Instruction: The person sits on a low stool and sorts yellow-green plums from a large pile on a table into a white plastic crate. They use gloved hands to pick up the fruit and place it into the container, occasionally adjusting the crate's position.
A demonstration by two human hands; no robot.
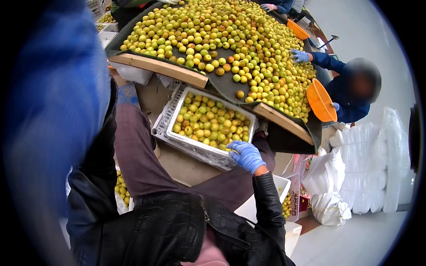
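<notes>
My right hand, in a blue knit glove, lies at the near rim of a white plastic crate full of small round yellow-green fruits. Its fingertips reach over the rim to the fruits; whether they grip one is hidden. A large blurred blue shape covers the left of the view, close to the lens. It looks like my gloved left hand, with my black sleeve below it; its fingers cannot be made out. Ahead, many more such fruits lie spread on a sloping dark-covered table with wooden edge boards.
Beyond the table's right side, a person in blue gloves reaches over the fruits and holds an orange plastic basket. Other people stand at the far edge. White foam boxes flank my legs. Wrapped white bundles stand at the right.
</notes>
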